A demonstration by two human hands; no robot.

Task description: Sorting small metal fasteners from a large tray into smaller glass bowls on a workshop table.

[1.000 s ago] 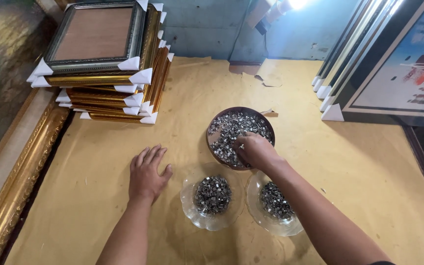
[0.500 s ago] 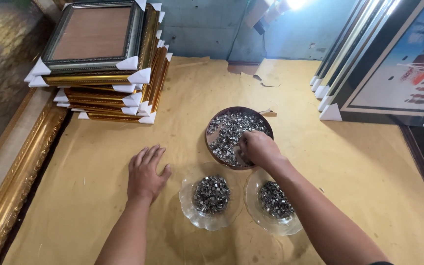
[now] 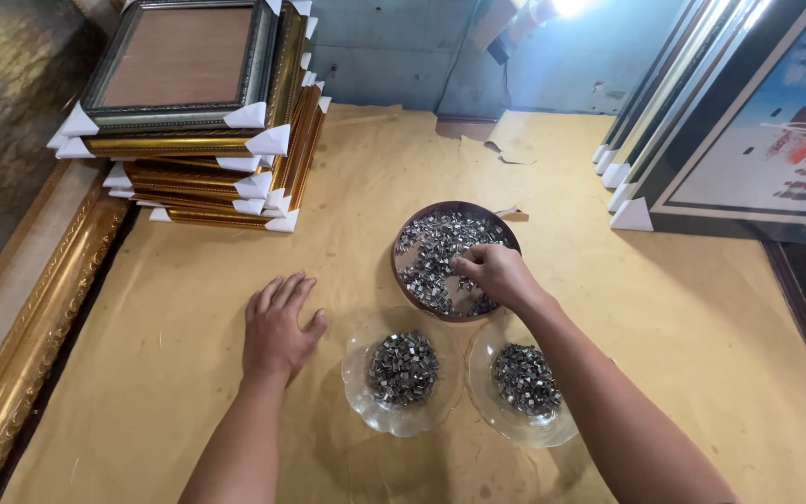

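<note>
Head view of a counter (image 3: 188,308) covered with tan paper. The right hand (image 3: 496,273) reaches into a round brown bowl (image 3: 507,233) heaped with small silvery metal pieces (image 3: 440,247); its fingers (image 3: 466,264) are curled together with the tips down among the pieces at the bowl's middle, and whether they pinch one cannot be told, since the back of the hand hides the tips. The left hand (image 3: 277,327) lies flat, palm down, on the paper, its fingers (image 3: 282,291) spread loosely and holding nothing. Just on the near side of the right fingers, two clear glass dishes stand side by side: the left glass dish (image 3: 356,373), between the two hands, and the right glass dish (image 3: 482,397), under the right forearm; each holds a small heap of the same metal pieces, and the rims of both dishes lie at the brown bowl's near edge. Beyond the left fingers, well apart, rises a stack of picture frames (image 3: 198,112), gold and grey-green, with white corner guards. To the left of that hand a long gilt moulding (image 3: 30,336) runs along the counter's edge. Beyond and to the right of the right fingers, framed pictures (image 3: 748,140) lean upright in a row.
</note>
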